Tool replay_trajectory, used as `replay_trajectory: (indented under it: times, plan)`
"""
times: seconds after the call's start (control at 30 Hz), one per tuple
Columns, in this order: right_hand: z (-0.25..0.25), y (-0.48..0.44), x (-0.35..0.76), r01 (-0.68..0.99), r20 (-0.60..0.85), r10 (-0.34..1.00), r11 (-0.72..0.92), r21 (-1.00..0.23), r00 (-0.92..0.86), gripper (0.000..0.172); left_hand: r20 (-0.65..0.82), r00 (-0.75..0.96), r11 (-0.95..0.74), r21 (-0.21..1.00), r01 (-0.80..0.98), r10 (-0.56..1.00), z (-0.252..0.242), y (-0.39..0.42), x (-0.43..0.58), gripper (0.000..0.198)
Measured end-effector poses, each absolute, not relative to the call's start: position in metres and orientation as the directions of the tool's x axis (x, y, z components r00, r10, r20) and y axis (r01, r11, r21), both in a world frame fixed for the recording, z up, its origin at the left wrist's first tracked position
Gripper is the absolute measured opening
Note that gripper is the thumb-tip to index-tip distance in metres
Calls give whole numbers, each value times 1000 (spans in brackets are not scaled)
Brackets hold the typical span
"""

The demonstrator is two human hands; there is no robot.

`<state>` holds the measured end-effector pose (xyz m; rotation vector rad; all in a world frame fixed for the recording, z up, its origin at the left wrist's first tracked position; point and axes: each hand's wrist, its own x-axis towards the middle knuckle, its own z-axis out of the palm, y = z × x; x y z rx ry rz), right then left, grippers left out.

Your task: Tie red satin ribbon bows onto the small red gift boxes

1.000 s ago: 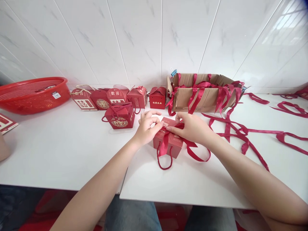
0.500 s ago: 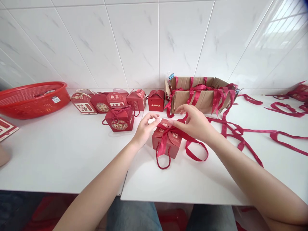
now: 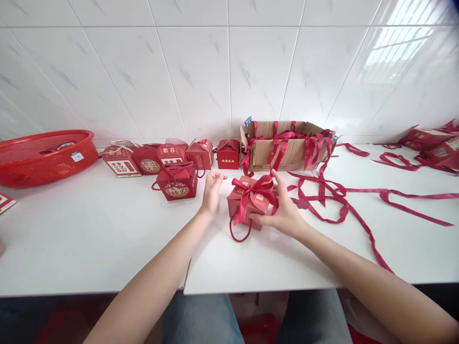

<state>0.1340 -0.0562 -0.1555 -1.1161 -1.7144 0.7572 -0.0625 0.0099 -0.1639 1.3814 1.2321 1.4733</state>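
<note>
red ribboned box (image 3: 255, 206) | seamed white table (image 3: 247, 265) | tiled wall (image 3: 201, 76), bright reflection (image 3: 398, 48)

White table (image 3: 107, 253), crossed by a seam (image 3: 187, 277).
I count: red basket (image 3: 46, 165), far left; printed piece (image 3: 4, 203), partly seen, nearer the front; row of boxes (image 3: 147, 162) along the wall (image 3: 201, 71); lone box (image 3: 179, 187), just before the row; carton (image 3: 263, 158), right of it; bow-tied box (image 3: 257, 207), nearer the front edge than the carton; loose ribbons (image 3: 362, 190), strewn right; more boxes (image 3: 426, 138), far right.
</note>
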Motion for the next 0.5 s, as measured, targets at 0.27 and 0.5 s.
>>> replay_trajectory:
  times: [0.27, 0.5]
  plan:
    - [-131, -26, 269, 521, 434, 700, 103, -847, 567, 111, 366, -105, -342, 919, 194, 925, -158, 2, -59, 22]
    - [-157, -25, 360, 294, 177, 372, -286, -912, 911, 124, 452, 53, -424, 781, 458, 891, -163, -11, -47, 21]
